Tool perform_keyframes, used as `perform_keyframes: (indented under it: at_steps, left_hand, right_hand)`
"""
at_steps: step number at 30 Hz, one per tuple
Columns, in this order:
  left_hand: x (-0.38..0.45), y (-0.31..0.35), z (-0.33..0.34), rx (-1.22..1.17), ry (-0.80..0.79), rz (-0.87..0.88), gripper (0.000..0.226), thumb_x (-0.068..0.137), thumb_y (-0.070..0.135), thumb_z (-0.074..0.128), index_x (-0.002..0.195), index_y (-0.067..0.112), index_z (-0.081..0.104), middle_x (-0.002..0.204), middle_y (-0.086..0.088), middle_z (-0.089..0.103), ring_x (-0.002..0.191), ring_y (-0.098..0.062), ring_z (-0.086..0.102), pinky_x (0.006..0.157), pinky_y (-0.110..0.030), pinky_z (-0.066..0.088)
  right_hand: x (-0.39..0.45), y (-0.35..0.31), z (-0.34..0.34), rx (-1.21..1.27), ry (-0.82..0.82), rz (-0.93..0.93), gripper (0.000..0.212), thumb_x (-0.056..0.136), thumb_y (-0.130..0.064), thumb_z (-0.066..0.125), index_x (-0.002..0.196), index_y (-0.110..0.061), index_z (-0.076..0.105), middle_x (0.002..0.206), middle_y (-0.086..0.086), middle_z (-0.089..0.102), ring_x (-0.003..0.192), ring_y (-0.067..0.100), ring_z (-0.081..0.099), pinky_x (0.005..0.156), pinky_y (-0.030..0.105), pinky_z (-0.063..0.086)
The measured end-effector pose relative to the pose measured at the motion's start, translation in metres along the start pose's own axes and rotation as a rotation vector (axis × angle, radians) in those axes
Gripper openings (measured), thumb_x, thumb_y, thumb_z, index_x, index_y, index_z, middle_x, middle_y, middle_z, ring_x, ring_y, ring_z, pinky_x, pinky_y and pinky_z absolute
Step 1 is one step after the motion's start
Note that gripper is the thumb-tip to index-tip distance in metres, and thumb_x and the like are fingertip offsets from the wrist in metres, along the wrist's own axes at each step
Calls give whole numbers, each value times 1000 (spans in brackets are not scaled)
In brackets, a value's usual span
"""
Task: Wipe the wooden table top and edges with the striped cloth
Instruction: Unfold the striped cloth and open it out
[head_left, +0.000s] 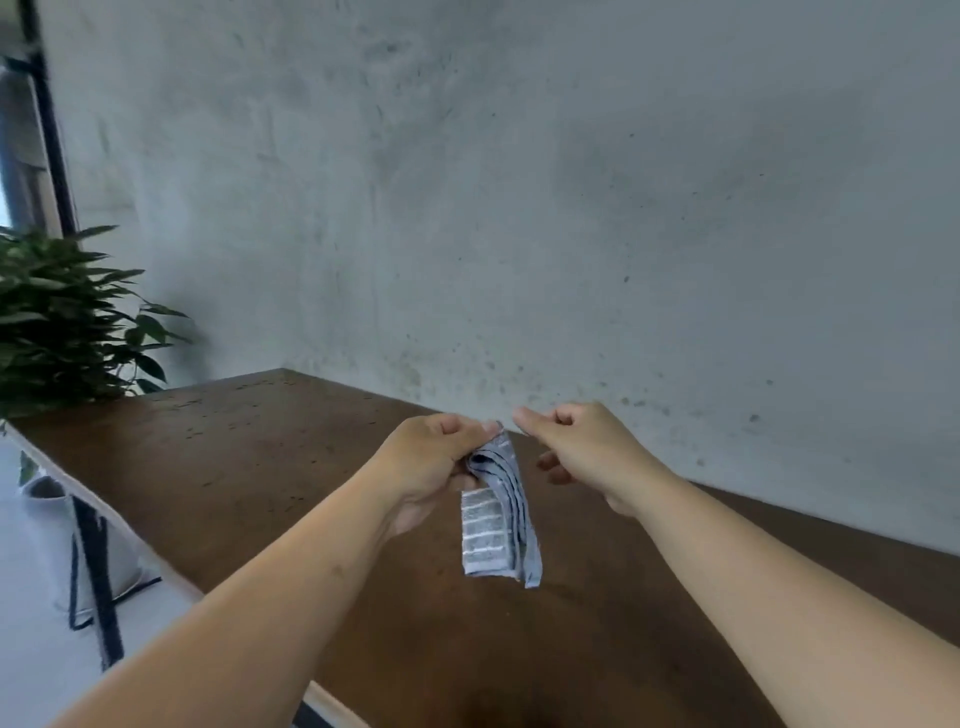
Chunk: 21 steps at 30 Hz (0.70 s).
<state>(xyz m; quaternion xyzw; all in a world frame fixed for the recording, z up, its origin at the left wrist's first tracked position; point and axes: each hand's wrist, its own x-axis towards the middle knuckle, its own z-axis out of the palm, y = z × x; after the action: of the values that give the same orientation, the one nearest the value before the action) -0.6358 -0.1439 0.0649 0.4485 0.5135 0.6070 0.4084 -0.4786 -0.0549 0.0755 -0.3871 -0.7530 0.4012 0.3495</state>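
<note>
Both forearms reached in from six o'clock over the table (249, 467). At nine o'clock stood a plant (62, 322). Left hand (431, 467) pinched the folded cloth (498, 519), which hung above the tabletop. Right hand (582, 447), at its three o'clock, held nothing, fingers loosely curled, not touching it.

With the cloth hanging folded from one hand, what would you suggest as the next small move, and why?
Probably lower the striped cloth flat onto the wooden table. The left hand pinches its top fold, so it dangles above the wood without touching, and the right hand beside it holds nothing.
</note>
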Motion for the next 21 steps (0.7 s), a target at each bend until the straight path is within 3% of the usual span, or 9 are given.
perform_keyframes:
  at_steps: [2,3,5,7,11,15,18,21]
  left_hand:
    - [21,3,-20,-79,40,-15,23,90,19,64,96,-3,65,85,-15,70,78,-23,67,83,-39,57]
    - [28,5,-27,-111,50,-17,21,91,18,62,95,-2,64,85,-16,70,79,-23,67,82,-38,58]
    - [48,9,-46,-149,68,-21,20,94,16,58,98,-3,63,85,-14,69,79,-21,69,77,-33,59]
    - [64,13,-63,-161,68,-24,21,96,16,55,102,-4,61,88,-14,69,79,-20,69,80,-33,58]
    - [88,16,-92,-169,70,-11,22,97,16,52,103,-4,60,89,-15,69,79,-20,69,79,-33,58]
    - [110,9,-126,-89,146,-12,21,95,20,56,95,0,61,86,-17,63,73,-22,60,77,-36,50]
    - [121,1,-148,62,185,-36,26,92,30,62,90,4,64,80,-16,67,67,-25,62,67,-35,51]
    - [128,2,-170,282,191,24,34,87,44,63,87,10,69,78,-9,73,64,-20,68,60,-28,52]
  right_hand:
    - [15,2,13,12,-159,18,65,78,-63,68,100,-2,72,87,13,73,71,16,64,67,30,54]
    - [21,3,18,30,-249,48,62,77,-64,68,98,-6,74,85,13,72,71,17,63,68,31,53]
    - [41,3,32,101,-392,91,50,83,-56,67,98,-10,77,83,11,70,75,15,62,73,30,52]
    - [61,2,44,191,-435,89,37,88,-41,69,99,-7,77,84,5,72,73,11,63,70,25,52]
    - [93,-2,68,266,-344,40,20,93,-18,65,95,0,73,78,5,71,62,10,57,59,21,46]
    - [130,-13,83,168,-233,-20,23,103,-23,49,90,-9,61,74,5,57,70,17,48,69,22,41]
    - [157,-30,94,7,-172,-101,24,104,-31,43,96,-13,59,87,0,62,80,14,56,80,30,50]
    - [183,-51,113,-103,-90,-182,24,103,-32,43,91,-16,56,87,6,65,78,22,63,77,36,55]
